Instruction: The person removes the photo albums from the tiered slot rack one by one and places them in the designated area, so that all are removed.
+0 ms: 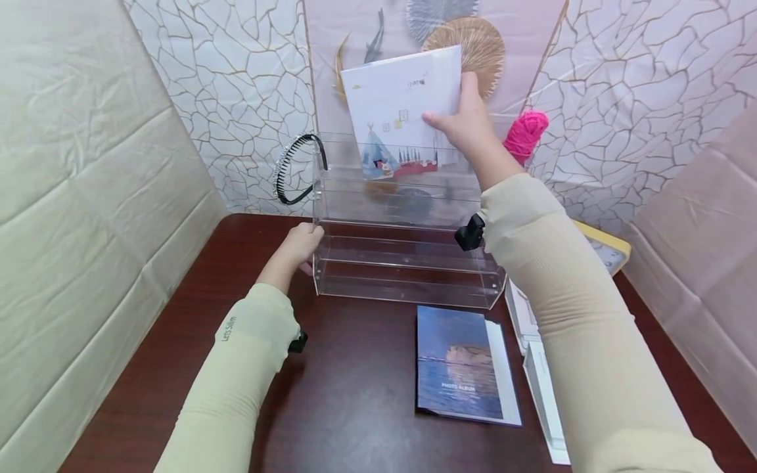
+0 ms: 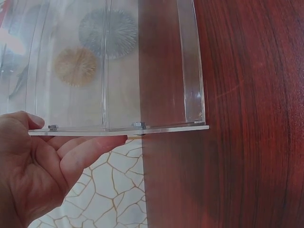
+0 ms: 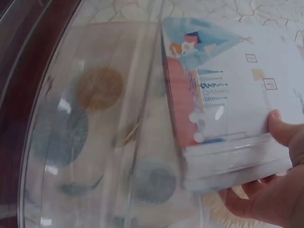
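My right hand (image 1: 470, 125) holds a white book (image 1: 378, 98) by its right edge, thumb on the cover and fingers behind. The cover shows a blue tent and a red strip along the bottom. The book is upright, slightly tilted, and its lower part overlaps the top tier of a clear acrylic rack (image 1: 402, 288). In the right wrist view, its thick spine side faces the palm of the right hand (image 3: 266, 194). My left hand (image 1: 303, 243) grips the rack's left side panel, with the thumb inside and fingers outside in the left wrist view.
A black toothed headband (image 1: 282, 174) hangs at the rack's upper left corner. Pink yarn (image 1: 525, 135) shows behind my right forearm. A blue photo album (image 1: 458, 361) lies on the dark wooden table (image 1: 349, 387). White boxes (image 1: 545, 401) and a yellow-edged clock (image 1: 609, 249) are at the right.
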### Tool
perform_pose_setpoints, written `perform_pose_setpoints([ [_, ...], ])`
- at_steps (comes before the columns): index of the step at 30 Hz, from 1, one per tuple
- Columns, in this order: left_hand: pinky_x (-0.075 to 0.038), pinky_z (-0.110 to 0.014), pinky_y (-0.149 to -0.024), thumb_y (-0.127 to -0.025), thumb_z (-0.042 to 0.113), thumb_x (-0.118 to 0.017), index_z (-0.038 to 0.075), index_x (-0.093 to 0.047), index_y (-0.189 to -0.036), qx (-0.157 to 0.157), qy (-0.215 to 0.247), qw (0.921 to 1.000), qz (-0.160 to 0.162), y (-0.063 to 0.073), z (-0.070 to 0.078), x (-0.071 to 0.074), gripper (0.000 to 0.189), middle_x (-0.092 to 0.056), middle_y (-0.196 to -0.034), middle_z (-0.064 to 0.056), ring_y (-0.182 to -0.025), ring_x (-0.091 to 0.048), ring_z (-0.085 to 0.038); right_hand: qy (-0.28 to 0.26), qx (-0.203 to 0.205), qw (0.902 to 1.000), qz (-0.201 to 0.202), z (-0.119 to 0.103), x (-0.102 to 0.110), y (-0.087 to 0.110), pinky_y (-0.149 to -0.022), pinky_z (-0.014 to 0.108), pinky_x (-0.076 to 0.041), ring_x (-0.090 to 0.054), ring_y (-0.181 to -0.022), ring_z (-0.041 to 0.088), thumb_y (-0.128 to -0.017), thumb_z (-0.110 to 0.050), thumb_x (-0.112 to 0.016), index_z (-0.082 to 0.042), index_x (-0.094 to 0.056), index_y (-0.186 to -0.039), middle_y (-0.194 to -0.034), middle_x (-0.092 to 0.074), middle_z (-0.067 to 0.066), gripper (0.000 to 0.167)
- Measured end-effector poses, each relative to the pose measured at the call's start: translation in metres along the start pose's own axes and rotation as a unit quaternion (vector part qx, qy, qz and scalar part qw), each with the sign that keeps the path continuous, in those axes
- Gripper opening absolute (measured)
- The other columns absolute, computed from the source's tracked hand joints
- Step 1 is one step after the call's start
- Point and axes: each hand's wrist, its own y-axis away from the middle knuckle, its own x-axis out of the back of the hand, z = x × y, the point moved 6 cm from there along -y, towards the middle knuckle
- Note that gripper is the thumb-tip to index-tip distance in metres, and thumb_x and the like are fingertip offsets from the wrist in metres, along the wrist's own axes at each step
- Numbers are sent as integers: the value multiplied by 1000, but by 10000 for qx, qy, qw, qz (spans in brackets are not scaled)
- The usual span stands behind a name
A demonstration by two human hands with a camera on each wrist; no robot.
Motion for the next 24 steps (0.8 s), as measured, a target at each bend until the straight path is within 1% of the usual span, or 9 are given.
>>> perform_pose_setpoints([
  [2, -58, -43, -47, -92, 25, -31, -6, -51, -108, 5, 39, 10000, -25, 0, 0, -1, 40, -53, -100, -24, -71, -62, -38, -202, 148, 9996, -112, -7, -5, -2, -100, 21, -37, -44, -115, 15, -85, -24, -68, -17, -22, -134, -130, -43, 5, 67],
  [4, -58, -43, -47, -93, 26, -31, -5, -51, -108, -17, 35, 10000, -51, -1, -1, -1, 40, -53, -100, -24, -72, -62, -37, -363, 284, 9988, -176, -13, -9, -3, -100, 20, -36, -43, -116, 14, -86, -22, -66, -18, -21, -134, -133, -42, 5, 66],
  [6, -59, -43, -47, -93, 26, -31, -5, -52, -109, -47, 21, 10000, -64, -2, -1, -1, 40, -53, -101, -23, -71, -62, -35, -498, 341, 9981, -146, -16, -11, -4, -100, 19, -36, -42, -115, 13, -87, -19, -66, -18, -22, -133, -132, -42, 5, 64],
  [9, -58, -43, -47, -94, 26, -30, -5, -52, -109, -64, -26, 10000, -23, -2, -2, 0, 41, -54, -100, -23, -70, -62, -35, -685, 344, 9970, -114, -18, -12, -5, -99, 17, -35, -41, -115, 11, -86, -16, -67, -18, -24, -132, -131, -42, 3, 63],
  [12, -58, -43, -47, -93, 26, -30, -6, -51, -111, -45, -11, 10000, -22, -1, -1, -1, 42, -54, -100, -24, -73, -63, -38, -870, 310, 9957, -94, -17, -11, -4, -98, 18, -36, -40, -115, 11, -85, -13, -67, -17, -26, -129, -128, -43, 2, 60],
  [15, -58, -43, -47, -93, 26, -30, -7, -50, -112, -38, -10, 10000, -35, -1, 1, -3, 43, -54, -100, -25, -75, -63, -40, -960, 220, 9951, -111, -16, -9, -4, -98, 19, -38, -41, -115, 12, -85, -13, -67, -17, -26, -125, -126, -43, 1, 57],
  [18, -59, -44, -48, -93, 25, -30, -7, -51, -112, -25, -11, 10000, -39, -2, 1, -3, 43, -53, -100, -24, -74, -63, -38, -1043, 109, 9944, -120, -17, -5, -4, -100, 22, -39, -41, -118, 13, -85, -13, -67, -19, -26, -121, -125, -43, 0, 55],
  [20, -59, -44, -48, -94, 25, -30, -6, -50, -113, -7, -16, 10000, -35, -2, 0, -3, 43, -54, -101, -24, -74, -63, -38, -1269, 113, 9918, -88, -18, -3, -3, -100, 24, -41, -42, -118, 14, -84, -11, -67, -20, -27, -117, -123, -44, 0, 53],
  [24, -59, -43, -47, -94, 26, -29, -6, -49, -115, 27, 28, 10000, -74, -4, -3, -1, 43, -54, -103, -24, -80, -62, -44, -1640, 181, 9863, 51, -22, 3, -4, -98, 26, -44, -44, -116, 14, -83, -4, -67, -19, -29, -112, -120, -46, 0, 50],
])
